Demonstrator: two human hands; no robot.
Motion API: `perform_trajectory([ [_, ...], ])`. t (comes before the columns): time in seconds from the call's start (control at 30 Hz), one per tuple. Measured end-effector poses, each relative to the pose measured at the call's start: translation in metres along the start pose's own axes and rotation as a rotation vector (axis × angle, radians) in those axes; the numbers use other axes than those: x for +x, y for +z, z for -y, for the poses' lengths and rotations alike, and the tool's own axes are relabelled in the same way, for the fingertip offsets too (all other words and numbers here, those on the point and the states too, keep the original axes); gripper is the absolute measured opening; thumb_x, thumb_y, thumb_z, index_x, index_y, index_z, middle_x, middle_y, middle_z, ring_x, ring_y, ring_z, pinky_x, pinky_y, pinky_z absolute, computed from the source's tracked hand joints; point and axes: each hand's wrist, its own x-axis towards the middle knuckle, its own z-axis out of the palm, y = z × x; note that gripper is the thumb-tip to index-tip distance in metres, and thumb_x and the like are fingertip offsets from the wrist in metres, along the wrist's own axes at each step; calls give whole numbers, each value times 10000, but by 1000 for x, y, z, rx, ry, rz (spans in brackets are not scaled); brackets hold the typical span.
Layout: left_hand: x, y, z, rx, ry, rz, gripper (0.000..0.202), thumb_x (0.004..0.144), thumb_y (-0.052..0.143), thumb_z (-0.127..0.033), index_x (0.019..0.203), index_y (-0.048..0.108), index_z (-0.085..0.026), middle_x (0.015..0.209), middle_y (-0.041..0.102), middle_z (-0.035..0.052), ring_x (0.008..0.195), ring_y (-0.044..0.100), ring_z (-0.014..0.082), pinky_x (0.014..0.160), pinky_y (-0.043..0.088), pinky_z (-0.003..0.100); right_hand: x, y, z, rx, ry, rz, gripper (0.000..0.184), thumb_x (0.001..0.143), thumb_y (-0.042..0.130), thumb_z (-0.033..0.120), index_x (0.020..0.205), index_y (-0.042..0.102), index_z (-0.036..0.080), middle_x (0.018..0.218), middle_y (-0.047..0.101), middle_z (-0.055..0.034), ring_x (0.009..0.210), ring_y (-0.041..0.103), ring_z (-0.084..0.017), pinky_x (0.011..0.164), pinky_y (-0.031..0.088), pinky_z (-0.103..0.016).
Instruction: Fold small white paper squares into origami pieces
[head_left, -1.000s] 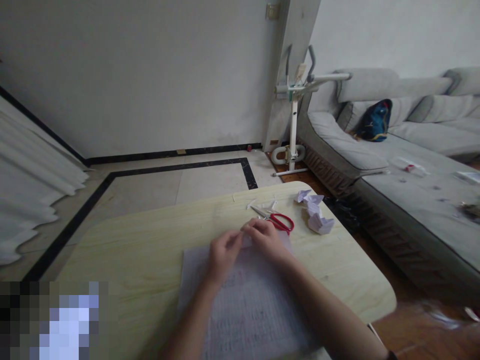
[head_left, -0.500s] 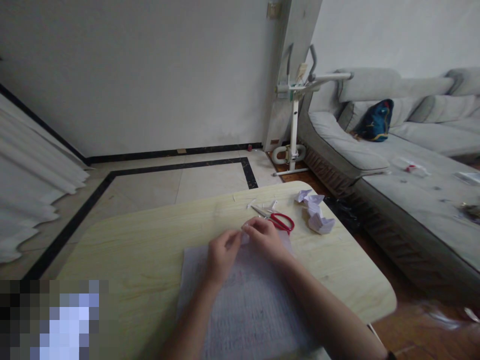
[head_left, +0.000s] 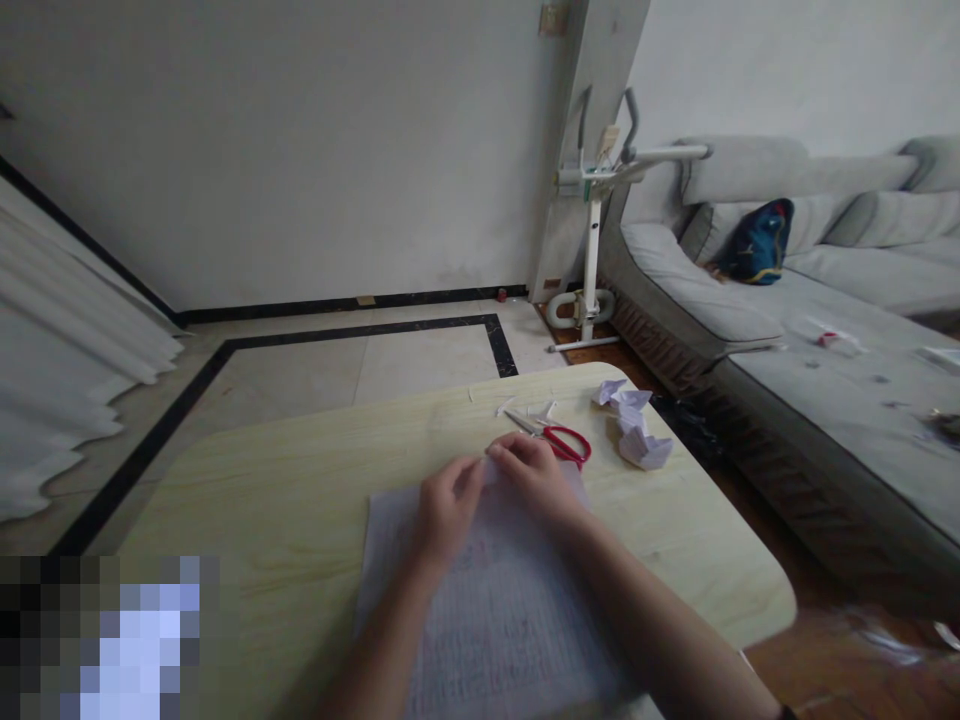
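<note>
A lined sheet of paper [head_left: 495, 620] lies on the light wooden table [head_left: 300, 500] in front of me. My left hand [head_left: 442, 510] and my right hand [head_left: 532, 475] meet at the sheet's far edge, fingertips pinched together on the paper there. Red-handled scissors [head_left: 559, 440] lie just beyond my right hand. Folded white paper pieces [head_left: 637, 430] sit near the table's far right corner, with small paper scraps [head_left: 525, 410] beside the scissors.
A grey sofa [head_left: 825, 330] with a dark blue bag [head_left: 757, 240] stands to the right. A white exercise machine [head_left: 592, 250] is by the wall behind the table. White curtains [head_left: 67, 370] hang at the left. Tiled floor with a black border lies beyond the table.
Both hands stay pinched at the paper's far edge, with almost no movement. The view has shifted slightly.
</note>
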Motion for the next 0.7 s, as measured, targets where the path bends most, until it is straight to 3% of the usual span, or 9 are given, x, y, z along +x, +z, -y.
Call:
perform_trajectory([
  [0.3, 0, -2, 2, 96, 35, 14, 253, 878, 537, -353, 925, 700, -164, 844, 730, 51, 757, 688, 179, 687, 514, 229, 0, 3, -3, -1, 4, 19, 151, 799, 615, 326, 762, 638, 182, 692, 629, 3, 649, 570, -141, 603, 434, -243],
  [0.47, 0, -3, -2, 156, 88, 14, 227, 887, 526, -322, 893, 702, -178, 778, 721, 29, 693, 679, 159, 652, 492, 213, 1, 3, -4, -17, 28, 61, 161, 804, 610, 325, 729, 612, 182, 650, 589, 17, 615, 538, -132, 576, 410, -238],
  [0.7, -2, -3, -2, 109, 85, 1, 221, 892, 512, -322, 896, 675, -173, 820, 715, 43, 746, 681, 175, 690, 497, 226, -2, 4, -8, 16, 2, 54, 182, 837, 583, 345, 798, 598, 168, 683, 576, 12, 630, 526, -125, 568, 394, -225],
])
